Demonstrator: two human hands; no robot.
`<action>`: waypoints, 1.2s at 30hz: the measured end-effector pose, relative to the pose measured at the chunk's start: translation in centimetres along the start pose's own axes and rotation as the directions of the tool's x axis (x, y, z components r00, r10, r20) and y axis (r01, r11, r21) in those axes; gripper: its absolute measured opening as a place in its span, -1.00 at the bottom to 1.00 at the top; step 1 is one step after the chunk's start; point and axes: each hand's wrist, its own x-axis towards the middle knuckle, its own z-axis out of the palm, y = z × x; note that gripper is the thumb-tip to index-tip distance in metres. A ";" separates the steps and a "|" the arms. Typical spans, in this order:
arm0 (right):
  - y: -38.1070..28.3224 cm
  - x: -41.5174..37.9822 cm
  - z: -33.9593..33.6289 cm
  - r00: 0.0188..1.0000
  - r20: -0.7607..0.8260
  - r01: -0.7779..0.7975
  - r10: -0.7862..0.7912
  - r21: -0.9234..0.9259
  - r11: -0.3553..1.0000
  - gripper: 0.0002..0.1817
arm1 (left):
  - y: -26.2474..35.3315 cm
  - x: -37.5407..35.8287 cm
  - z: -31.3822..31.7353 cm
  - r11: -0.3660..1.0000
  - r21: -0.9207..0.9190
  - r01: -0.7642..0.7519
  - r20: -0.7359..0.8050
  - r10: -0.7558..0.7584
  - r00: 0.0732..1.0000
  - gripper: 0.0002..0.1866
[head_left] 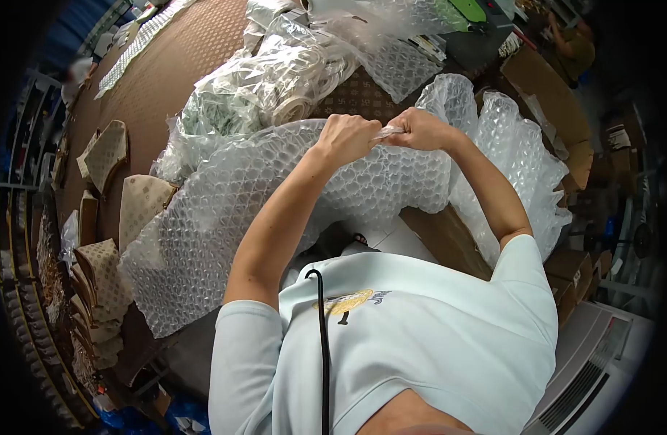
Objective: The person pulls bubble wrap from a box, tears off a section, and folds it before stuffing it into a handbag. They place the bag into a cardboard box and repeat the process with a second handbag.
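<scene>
A wide sheet of bubble wrap point(217, 210) hangs across in front of me, spreading from the left side of the table to the right. My left hand point(350, 138) is closed on its upper edge. Close beside it, my right hand point(418, 130) also grips the bubble wrap, and a twisted, bunched bit of it shows between the two fists. The fingertips of both hands are mostly hidden. More bubble wrap point(511, 159) stands in loose folds just right of my right hand.
Beyond my hands, clear plastic bags with coiled whitish material point(297, 80) lie on the brown patterned table point(195, 43). Patterned curved pieces point(105, 156) stand at left. An open cardboard box point(544, 87) is at right, with another person point(573, 47) behind it. A green object point(467, 10) lies at the back.
</scene>
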 end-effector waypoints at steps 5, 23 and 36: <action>-1.6 -6.0 3.2 0.895 0.320 0.103 -0.311 0.529 0.842 -0.82 | -12.5 -0.6 -0.7 0.801 -0.003 0.598 -0.027 -0.598 0.801 -0.83; 5.9 -4.9 1.6 0.845 -0.533 -0.270 0.052 -0.341 0.900 0.11 | -12.2 -1.8 -12.4 0.933 0.013 0.359 -0.698 -0.248 0.671 -0.74; -3.3 9.4 -6.8 0.600 -0.730 0.039 0.327 0.435 0.900 -0.74 | -9.1 -21.9 -13.4 0.866 -0.314 0.388 -0.878 -0.421 0.228 -0.43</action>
